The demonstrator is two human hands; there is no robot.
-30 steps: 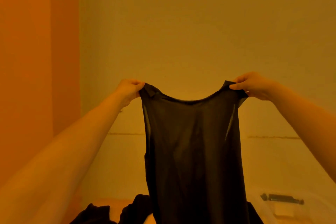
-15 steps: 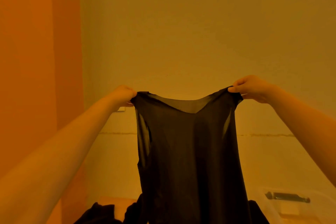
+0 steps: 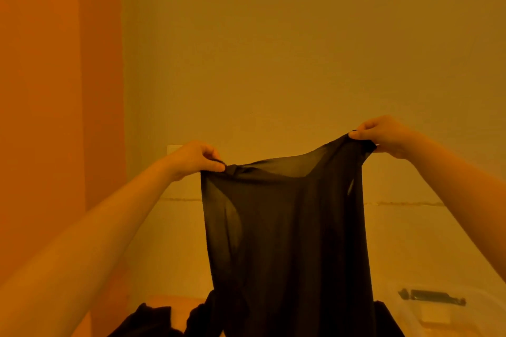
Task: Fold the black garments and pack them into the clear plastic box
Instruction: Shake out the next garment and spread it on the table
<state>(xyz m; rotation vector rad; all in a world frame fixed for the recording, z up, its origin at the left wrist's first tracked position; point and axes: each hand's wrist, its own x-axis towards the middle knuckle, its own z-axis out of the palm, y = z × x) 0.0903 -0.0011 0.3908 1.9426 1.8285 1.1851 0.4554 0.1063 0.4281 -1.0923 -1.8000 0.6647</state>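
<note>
While hand-held, black garment aloft.

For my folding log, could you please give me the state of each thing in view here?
Black garment: unfolded, held up in the air, hanging down, sheer.
Left hand: pinches the garment's top left corner.
Right hand: pinches its top right corner, held higher than the left.
Other black garments: crumpled in a heap below, unfolded.
Clear plastic box: lower right; open or lidded, cannot tell.
</note>
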